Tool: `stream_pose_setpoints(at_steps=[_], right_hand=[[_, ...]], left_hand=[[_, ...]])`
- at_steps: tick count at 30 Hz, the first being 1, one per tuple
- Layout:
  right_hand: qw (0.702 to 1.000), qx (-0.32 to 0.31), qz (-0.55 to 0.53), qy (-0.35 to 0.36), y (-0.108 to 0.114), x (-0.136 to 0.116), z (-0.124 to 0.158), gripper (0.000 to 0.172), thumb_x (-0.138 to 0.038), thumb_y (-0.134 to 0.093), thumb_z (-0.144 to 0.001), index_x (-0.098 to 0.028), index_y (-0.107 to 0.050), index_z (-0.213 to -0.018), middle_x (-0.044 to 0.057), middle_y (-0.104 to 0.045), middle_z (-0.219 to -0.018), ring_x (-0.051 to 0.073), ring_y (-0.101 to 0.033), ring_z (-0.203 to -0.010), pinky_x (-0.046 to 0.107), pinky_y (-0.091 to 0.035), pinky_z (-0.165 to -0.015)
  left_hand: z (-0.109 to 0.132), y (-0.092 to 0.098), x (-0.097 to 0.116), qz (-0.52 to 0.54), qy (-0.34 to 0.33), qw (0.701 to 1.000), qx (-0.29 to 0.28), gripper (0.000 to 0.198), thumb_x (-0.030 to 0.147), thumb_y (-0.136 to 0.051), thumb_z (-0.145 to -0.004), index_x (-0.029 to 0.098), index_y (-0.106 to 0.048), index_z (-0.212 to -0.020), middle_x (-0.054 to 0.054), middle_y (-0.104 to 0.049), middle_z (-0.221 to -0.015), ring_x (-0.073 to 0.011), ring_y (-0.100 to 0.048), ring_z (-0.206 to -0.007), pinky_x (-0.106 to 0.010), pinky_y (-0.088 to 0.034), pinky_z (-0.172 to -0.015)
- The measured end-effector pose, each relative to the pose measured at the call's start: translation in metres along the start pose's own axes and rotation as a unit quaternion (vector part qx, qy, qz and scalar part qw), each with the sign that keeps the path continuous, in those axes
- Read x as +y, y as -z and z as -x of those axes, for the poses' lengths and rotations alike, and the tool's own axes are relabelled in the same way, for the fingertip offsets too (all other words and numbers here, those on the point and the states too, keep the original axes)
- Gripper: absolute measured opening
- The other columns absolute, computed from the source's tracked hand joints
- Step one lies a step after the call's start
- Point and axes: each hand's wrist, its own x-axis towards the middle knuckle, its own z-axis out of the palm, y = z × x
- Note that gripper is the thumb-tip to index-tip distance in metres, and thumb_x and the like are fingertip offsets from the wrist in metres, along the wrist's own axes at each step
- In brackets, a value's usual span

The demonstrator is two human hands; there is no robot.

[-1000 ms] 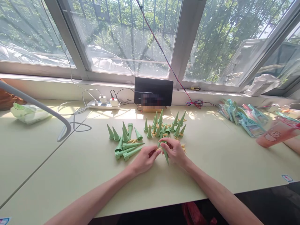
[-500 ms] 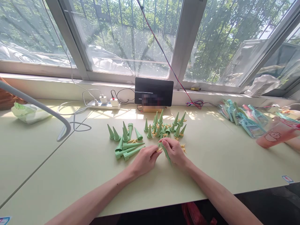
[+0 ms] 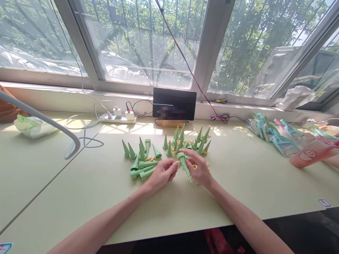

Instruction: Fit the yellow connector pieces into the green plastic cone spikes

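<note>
My right hand [image 3: 199,168] holds a green cone-shaped plastic spike [image 3: 184,166] between thumb and fingers, its wide capped end up and its tip slanting down toward me. Close on its left, my left hand [image 3: 164,171] is closed in a pinch at the cap, on a small yellow piece mostly hidden by the fingertips. Several green spikes [image 3: 144,164] stand and lie to the left, some under or behind my left hand. Beyond my right hand, more upright spikes [image 3: 182,132] are grouped with small yellow pieces [image 3: 204,152] among them.
A dark tablet [image 3: 173,102] leans at the back by the window. A power strip [image 3: 119,119] with cables and a grey curved tube [image 3: 47,120] are on the left. Bagged items [image 3: 280,135] and a pink cup [image 3: 312,151] occupy the right side.
The green spike has turned so its cap and side show more. My right hand's fingers have opened out around it, and my left hand has rolled slightly, staying near the cap.
</note>
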Motion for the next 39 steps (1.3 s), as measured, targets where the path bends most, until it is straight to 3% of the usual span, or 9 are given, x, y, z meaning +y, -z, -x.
stream_pose_setpoints(at_steps=[7, 15, 29, 39], right_hand=[[1.000, 0.001, 0.006, 0.010, 0.002, 0.002, 0.000, 0.032, -0.017, -0.053, -0.092, -0.024, -0.069, -0.119, 0.010, -0.066, -0.111, 0.015, -0.063, -0.076, 0.028, -0.055, -0.062], [1.000, -0.007, -0.027, -0.011, 0.002, 0.006, -0.001, 0.036, -0.012, -0.053, -0.085, -0.021, -0.072, -0.115, 0.008, -0.065, -0.104, 0.010, -0.056, -0.061, 0.024, -0.051, -0.054], [0.998, -0.018, -0.023, -0.052, 0.003, 0.009, 0.001, 0.030, -0.022, -0.052, -0.091, -0.021, -0.074, -0.112, 0.004, -0.059, -0.082, 0.011, -0.050, -0.059, 0.023, -0.043, -0.048], [0.998, -0.012, 0.050, -0.035, -0.005, -0.004, 0.001, 0.043, -0.039, -0.042, -0.102, -0.017, -0.076, -0.090, 0.005, -0.058, -0.076, 0.016, -0.056, -0.068, 0.028, -0.043, -0.061]], left_hand=[[0.000, -0.001, -0.002, 0.008, 0.009, 1.000, 0.004, 0.046, 0.054, -0.053, -0.092, 0.017, -0.044, -0.066, 0.007, -0.042, -0.046, -0.0047, -0.034, -0.038, -0.019, -0.026, -0.040], [0.001, -0.001, -0.003, -0.002, 0.013, 1.000, -0.003, 0.044, 0.051, -0.053, -0.092, 0.017, -0.044, -0.066, 0.007, -0.042, -0.047, -0.0048, -0.035, -0.041, -0.018, -0.027, -0.041], [-0.001, 0.003, -0.011, -0.078, -0.043, 0.996, 0.005, 0.043, 0.049, -0.050, -0.094, 0.018, -0.043, -0.065, 0.006, -0.043, -0.052, -0.0072, -0.038, -0.048, -0.021, -0.031, -0.048], [-0.001, 0.000, -0.022, -0.189, -0.105, 0.976, -0.015, 0.041, 0.043, -0.046, -0.096, 0.017, -0.041, -0.065, 0.005, -0.033, -0.059, -0.0085, -0.027, -0.056, -0.024, -0.024, -0.053]])
